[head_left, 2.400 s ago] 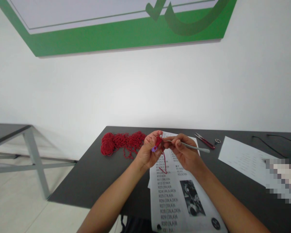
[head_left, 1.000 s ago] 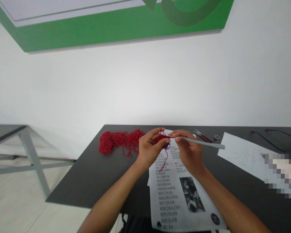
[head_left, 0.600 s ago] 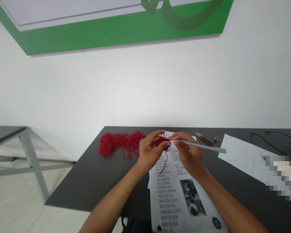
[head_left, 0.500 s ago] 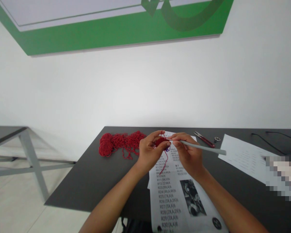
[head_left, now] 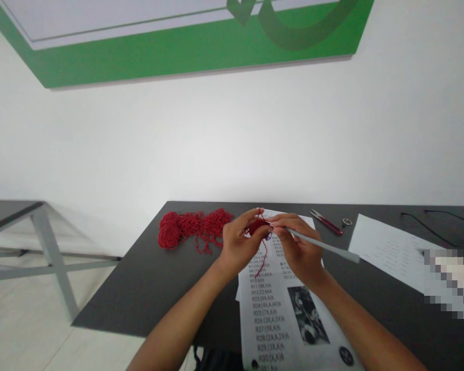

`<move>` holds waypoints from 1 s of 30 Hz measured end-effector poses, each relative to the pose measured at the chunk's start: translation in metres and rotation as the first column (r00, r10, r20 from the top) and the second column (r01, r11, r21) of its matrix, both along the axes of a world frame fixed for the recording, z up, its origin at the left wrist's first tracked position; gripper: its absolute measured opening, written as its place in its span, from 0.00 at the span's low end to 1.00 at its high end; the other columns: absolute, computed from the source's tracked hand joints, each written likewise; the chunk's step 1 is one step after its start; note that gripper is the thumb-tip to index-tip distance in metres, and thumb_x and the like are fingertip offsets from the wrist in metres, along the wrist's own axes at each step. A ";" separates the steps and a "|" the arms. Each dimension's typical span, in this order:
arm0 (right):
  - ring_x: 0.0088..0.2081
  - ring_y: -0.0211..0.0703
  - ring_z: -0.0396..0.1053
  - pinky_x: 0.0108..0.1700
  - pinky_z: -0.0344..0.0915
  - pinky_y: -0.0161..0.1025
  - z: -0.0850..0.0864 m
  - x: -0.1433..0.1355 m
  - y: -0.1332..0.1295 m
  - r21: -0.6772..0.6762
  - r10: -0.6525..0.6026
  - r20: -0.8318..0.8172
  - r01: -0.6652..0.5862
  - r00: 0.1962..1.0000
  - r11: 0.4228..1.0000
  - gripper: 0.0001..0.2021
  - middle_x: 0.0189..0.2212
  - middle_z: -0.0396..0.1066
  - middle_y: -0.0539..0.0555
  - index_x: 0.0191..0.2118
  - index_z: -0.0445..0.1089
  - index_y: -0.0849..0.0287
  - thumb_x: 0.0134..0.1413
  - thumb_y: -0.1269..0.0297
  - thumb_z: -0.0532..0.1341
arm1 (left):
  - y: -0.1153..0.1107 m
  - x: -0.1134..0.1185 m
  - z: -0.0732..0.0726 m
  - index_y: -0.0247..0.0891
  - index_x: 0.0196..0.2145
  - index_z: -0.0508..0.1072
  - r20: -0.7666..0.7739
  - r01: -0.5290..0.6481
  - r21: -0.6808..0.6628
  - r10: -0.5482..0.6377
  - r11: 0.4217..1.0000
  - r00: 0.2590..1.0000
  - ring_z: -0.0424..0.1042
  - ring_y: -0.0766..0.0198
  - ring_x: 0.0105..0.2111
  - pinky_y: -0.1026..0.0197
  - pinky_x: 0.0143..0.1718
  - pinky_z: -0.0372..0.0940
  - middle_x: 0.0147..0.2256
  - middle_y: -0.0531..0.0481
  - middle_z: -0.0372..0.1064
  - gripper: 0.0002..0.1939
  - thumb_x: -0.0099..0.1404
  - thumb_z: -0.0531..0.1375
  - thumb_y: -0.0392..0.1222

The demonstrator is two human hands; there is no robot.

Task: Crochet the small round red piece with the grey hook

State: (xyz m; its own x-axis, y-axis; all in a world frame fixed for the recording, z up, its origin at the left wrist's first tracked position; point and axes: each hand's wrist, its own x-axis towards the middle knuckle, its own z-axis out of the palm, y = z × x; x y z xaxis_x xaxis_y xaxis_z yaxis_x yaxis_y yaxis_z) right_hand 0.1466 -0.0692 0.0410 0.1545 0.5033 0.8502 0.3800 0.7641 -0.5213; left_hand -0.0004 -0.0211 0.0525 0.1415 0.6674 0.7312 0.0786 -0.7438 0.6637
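Pinched between the thumb and fingers of my left hand (head_left: 237,239) is a small piece of red crochet work (head_left: 257,226). A strand of red yarn runs up over the left index finger, and a loose tail hangs below onto the paper. My right hand (head_left: 299,247) grips a crochet hook (head_left: 325,246) with a long grey handle, its metal tip at the edge of the crochet work. Something small and purple (head_left: 268,236) shows just under the work. Left of my hands lies the heap of red yarn (head_left: 195,226), partly wound and partly crinkled.
Beneath my hands, a printed pattern sheet (head_left: 270,314) lies on the dark table (head_left: 139,293). To the right are red-handled thread snips (head_left: 327,222), a small metal ring (head_left: 346,222), another paper (head_left: 390,252) and dark glasses (head_left: 429,226). A second table (head_left: 11,219) stands at left.
The handle end of the crochet hook has dipped lower, so the hook slants more steeply. My right hand has turned slightly with it; the left hand stays nearly in place.
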 end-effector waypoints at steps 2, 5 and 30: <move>0.44 0.46 0.79 0.47 0.77 0.46 0.001 0.000 -0.001 0.015 -0.002 0.013 0.001 1.000 1.000 0.06 0.41 0.80 0.54 0.43 0.75 0.52 0.65 0.70 0.64 | 0.000 0.000 0.000 0.38 0.44 0.81 0.005 -0.006 0.029 0.006 1.000 1.000 0.81 0.63 0.26 0.66 0.30 0.75 0.31 0.49 0.83 0.14 0.59 0.72 0.38; 0.43 0.45 0.79 0.47 0.77 0.45 0.002 -0.001 -0.002 0.034 -0.006 0.019 0.005 1.000 0.999 0.06 0.41 0.80 0.54 0.42 0.76 0.52 0.65 0.71 0.64 | 0.000 0.000 0.000 0.38 0.44 0.81 0.006 -0.013 0.049 0.013 0.999 1.000 0.81 0.64 0.26 0.66 0.30 0.75 0.31 0.49 0.83 0.14 0.60 0.71 0.38; 0.43 0.48 0.79 0.47 0.77 0.49 0.001 -0.005 -0.006 0.026 0.029 -0.064 -0.028 0.997 0.999 0.04 0.40 0.80 0.55 0.43 0.76 0.52 0.66 0.66 0.63 | -0.003 -0.002 0.002 0.39 0.45 0.81 0.007 -0.036 0.140 0.036 0.989 0.999 0.82 0.61 0.28 0.63 0.32 0.78 0.34 0.47 0.84 0.15 0.60 0.73 0.40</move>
